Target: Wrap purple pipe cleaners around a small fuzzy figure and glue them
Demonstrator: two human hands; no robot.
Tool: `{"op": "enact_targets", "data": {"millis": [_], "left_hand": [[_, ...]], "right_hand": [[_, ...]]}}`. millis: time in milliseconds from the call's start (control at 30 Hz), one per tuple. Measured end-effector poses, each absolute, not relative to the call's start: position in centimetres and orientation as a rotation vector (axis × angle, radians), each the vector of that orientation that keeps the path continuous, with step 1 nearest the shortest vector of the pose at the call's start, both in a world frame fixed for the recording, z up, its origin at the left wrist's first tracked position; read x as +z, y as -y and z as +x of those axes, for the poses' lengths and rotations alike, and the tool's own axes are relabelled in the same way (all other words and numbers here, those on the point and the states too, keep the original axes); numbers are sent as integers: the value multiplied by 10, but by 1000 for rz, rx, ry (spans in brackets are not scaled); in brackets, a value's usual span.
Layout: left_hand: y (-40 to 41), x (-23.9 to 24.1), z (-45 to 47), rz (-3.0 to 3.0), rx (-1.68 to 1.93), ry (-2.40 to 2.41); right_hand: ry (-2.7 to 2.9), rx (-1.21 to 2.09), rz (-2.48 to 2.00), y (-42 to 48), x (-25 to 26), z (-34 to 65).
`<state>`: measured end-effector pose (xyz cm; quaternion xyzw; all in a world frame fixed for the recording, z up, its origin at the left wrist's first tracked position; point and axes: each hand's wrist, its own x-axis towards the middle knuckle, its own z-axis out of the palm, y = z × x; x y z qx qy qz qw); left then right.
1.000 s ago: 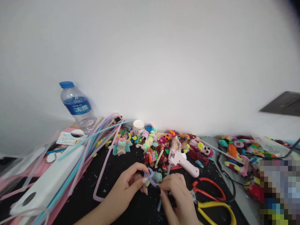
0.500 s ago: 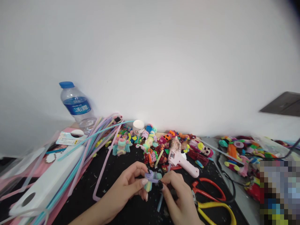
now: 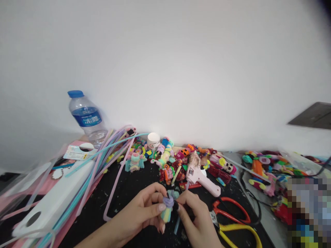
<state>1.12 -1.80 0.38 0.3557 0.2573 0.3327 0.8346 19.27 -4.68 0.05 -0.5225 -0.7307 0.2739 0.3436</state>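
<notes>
Between my two hands is a small pipe-cleaner figure point(image 3: 167, 214), with a purple coil on top and pale yellow and aqua strands hanging below. My left hand point(image 3: 144, 212) pinches it from the left with thumb and fingers. From the other side, my right hand point(image 3: 195, 215) closes thumb and forefinger at the purple coil's edge. Just beyond the right fingertips lies a pale pink glue gun point(image 3: 203, 181). A translucent glue stick point(image 3: 177, 225) sits on the black mat point(image 3: 88, 220) under the hands. Scissors point(image 3: 234, 220) with one red and one yellow handle lie right of my right hand.
Pipe cleaners point(image 3: 85, 179) spread over a white plastic holder point(image 3: 55, 198) at left. A water bottle point(image 3: 88, 117) leans by the wall. Several fuzzy figures point(image 3: 136, 162) and a white cup point(image 3: 153, 140) line the back. A black cable point(image 3: 254, 198) runs along the right.
The purple strand that stretched toward my right fingers is now wound close around the figure. The figure stands more upright, and both hands have shifted only slightly.
</notes>
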Motion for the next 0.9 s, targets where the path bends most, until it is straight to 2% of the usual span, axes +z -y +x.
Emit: {"op": "enact_targets", "data": {"millis": [467, 900], "left_hand": [[17, 2, 11, 725, 744, -598], [17, -3, 14, 940, 781, -662]], "right_hand": [[1868, 698, -1393, 47, -2, 192], [1952, 646, -1356, 47, 2, 191]]}}
